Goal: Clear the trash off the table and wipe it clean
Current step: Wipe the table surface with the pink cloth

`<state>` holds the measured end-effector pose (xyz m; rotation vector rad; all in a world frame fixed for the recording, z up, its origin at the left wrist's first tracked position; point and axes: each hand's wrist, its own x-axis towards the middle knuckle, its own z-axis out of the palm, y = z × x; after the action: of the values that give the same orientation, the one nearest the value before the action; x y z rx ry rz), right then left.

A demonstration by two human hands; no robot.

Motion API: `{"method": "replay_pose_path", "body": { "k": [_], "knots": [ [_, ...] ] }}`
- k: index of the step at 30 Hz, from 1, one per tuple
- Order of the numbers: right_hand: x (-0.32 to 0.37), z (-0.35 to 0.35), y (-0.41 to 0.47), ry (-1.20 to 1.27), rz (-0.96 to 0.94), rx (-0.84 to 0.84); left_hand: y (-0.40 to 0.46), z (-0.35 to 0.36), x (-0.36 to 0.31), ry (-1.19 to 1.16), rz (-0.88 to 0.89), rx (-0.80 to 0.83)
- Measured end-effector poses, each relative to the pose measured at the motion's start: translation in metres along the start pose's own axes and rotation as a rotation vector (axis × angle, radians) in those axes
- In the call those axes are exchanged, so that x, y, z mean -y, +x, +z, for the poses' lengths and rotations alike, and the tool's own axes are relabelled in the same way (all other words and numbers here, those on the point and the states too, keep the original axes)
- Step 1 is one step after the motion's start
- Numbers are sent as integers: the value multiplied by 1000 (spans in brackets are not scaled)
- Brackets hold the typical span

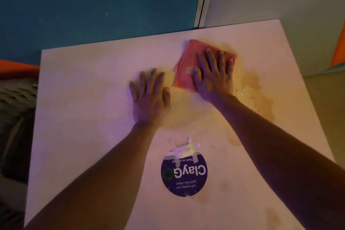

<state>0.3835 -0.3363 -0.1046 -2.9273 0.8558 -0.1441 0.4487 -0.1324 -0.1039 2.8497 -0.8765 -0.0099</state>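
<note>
On the tabletop (74, 117) we see the folded cloth (188, 61) toward the far right, with the right hand (214, 78) flat on its near right part. The left hand (149, 97) rests flat on the bare surface just left of the cloth, apart from it. A wet patch (255, 95) spreads right of the cloth and right hand, running nearer along that side. A round sticker (183, 173) lies on the near middle, between the two forearms, with torn tape strips (183, 146) at its far edge. A wall panel (93, 2) stands behind the tabletop.
</note>
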Motion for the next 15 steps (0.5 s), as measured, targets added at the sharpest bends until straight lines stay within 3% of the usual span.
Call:
{"method": "replay_pose_path", "body": {
  "k": [7, 11, 15],
  "knots": [
    [-15, 1, 56, 48, 29, 33, 2, -1, 1, 3, -1, -6],
    [-6, 4, 28, 61, 87, -4, 2, -4, -3, 9, -7, 2],
    [-3, 1, -29, 36, 10, -55, 2, -4, -3, 16, -29, 26]
  ]
}}
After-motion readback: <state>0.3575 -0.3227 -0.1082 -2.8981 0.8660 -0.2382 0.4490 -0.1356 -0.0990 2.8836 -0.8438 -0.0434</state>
